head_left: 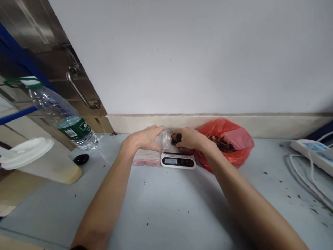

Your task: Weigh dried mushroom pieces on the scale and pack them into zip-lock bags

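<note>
Gripping a clear bag [163, 140] in the half-curled left hand [148, 137], prolly to keep it steady beside dark bits [177, 139] pinched in the right hand [191, 137].

Table [156, 222]: scale [178, 166] in the middle, wall [182, 69] behind | just left of scale: pile of baggies [147, 158] | just right of scale: bag [243, 142], dried pieces [223, 144] in it (crumbs [314, 210] lie further right on the table) | far left: cup [49, 166], bottle [78, 128] behind it | far right: cord [301, 177]
</note>
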`<state>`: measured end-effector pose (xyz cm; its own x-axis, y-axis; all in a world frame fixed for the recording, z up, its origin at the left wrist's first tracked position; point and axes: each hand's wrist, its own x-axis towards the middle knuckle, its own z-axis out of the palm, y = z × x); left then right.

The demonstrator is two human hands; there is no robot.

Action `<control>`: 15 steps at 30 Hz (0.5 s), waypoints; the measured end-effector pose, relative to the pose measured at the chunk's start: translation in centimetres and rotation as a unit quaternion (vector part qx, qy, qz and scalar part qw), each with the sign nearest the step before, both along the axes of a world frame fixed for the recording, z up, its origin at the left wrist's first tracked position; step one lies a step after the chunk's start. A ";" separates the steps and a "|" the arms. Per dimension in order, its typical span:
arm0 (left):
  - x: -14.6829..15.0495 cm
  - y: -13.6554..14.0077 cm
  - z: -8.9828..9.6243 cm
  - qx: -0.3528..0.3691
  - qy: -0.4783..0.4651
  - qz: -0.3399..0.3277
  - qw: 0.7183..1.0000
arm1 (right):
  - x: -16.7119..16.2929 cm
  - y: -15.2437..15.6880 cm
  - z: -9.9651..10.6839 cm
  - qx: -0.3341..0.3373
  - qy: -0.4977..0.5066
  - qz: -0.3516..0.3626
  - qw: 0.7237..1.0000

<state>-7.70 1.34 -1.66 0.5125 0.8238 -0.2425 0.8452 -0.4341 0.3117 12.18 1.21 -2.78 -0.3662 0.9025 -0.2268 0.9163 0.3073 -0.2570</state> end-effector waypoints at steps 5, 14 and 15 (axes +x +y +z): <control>0.1 0.1 -0.1 -0.006 0.008 0.008 1.000 | 0.3 0.8 -0.5 -0.004 0.046 -0.001 0.999; -0.3 0.0 -0.1 -0.003 -0.029 0.014 0.999 | 2.2 0.1 2.0 -0.037 0.199 0.026 0.979; -0.3 0.0 -0.1 -0.005 -0.029 0.017 0.999 | 2.6 -0.1 2.3 -0.049 0.234 0.035 0.970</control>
